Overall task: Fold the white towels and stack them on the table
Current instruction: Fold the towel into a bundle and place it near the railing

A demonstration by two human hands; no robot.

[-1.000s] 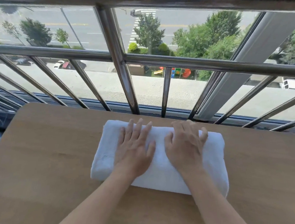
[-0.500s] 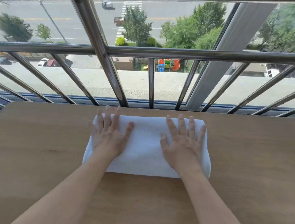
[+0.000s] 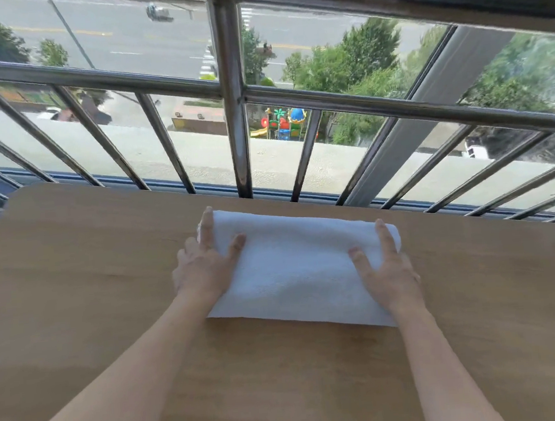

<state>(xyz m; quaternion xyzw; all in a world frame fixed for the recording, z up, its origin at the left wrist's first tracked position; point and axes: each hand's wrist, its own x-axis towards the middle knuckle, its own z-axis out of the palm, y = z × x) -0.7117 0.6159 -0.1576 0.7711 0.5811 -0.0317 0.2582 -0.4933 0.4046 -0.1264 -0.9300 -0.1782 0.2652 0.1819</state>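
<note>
Covering towel ends: left hand and right hand.

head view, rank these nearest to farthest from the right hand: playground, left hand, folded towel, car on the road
1. folded white towel, directly under the right hand
2. left hand, at the towel's other end
3. playground, outside, far below
4. car, farthest out, top left

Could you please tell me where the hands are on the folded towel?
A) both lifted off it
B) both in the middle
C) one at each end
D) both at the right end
C: the left hand rests at the left end of the towel, the right hand at its right end.
</note>
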